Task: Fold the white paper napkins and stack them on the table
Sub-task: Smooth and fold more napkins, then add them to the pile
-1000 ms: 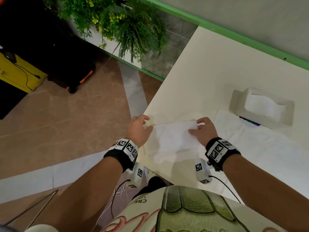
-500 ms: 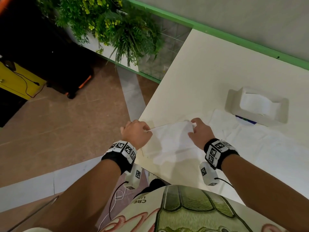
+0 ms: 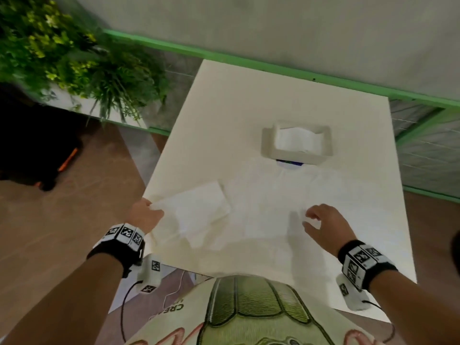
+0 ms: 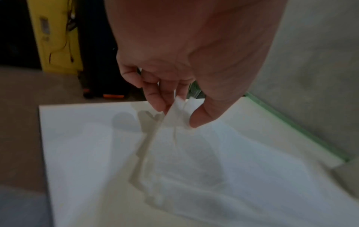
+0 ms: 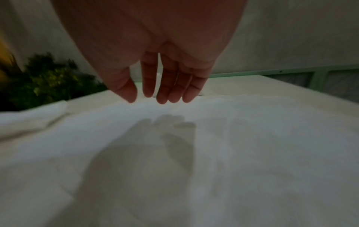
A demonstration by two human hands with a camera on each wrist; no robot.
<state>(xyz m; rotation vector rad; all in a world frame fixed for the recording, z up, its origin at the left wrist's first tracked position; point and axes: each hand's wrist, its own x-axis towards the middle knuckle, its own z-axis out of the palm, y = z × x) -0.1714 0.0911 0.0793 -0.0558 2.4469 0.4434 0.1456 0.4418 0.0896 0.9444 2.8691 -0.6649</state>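
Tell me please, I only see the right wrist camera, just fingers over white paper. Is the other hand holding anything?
Observer: Yes. The left hand pinches one corner of a folded napkin between thumb and fingers and holds that corner up, near the left edge of the table.
Operator: Where are the rest of the napkins?
Observer: A white holder stands further back on the table, with napkins showing in its open top. The right hand blocks it in your view.
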